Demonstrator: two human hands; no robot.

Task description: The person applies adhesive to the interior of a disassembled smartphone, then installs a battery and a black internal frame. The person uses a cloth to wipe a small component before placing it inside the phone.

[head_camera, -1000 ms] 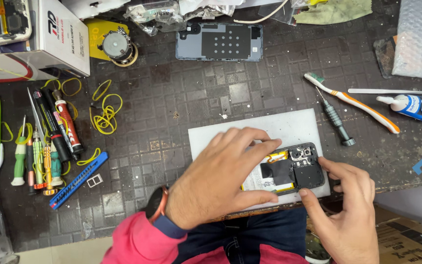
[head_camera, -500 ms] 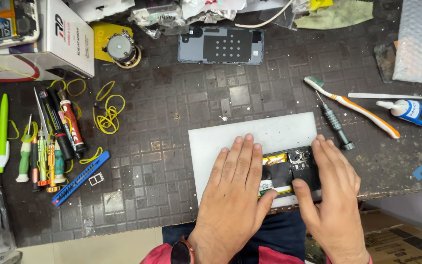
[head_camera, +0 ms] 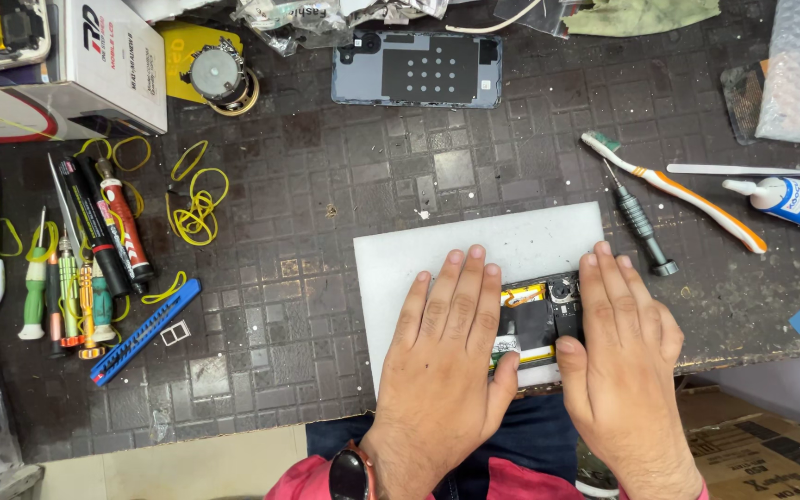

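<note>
Fingers flat, holding nothing | left hand [head_camera: 446, 347], right hand [head_camera: 624, 356] press opened phone [head_camera: 539, 319] | white pad [head_camera: 483, 243]

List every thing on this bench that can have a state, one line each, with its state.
opened phone: back off, insides exposed, flat on the white pad
left hand: flat, palm down on the phone
right hand: flat, palm down on the phone
back cover: detached, inner side up
glue tube: lying down, capped
screwdriver: lying loose
toothbrush: lying flat

head view, steeply down, close
</note>
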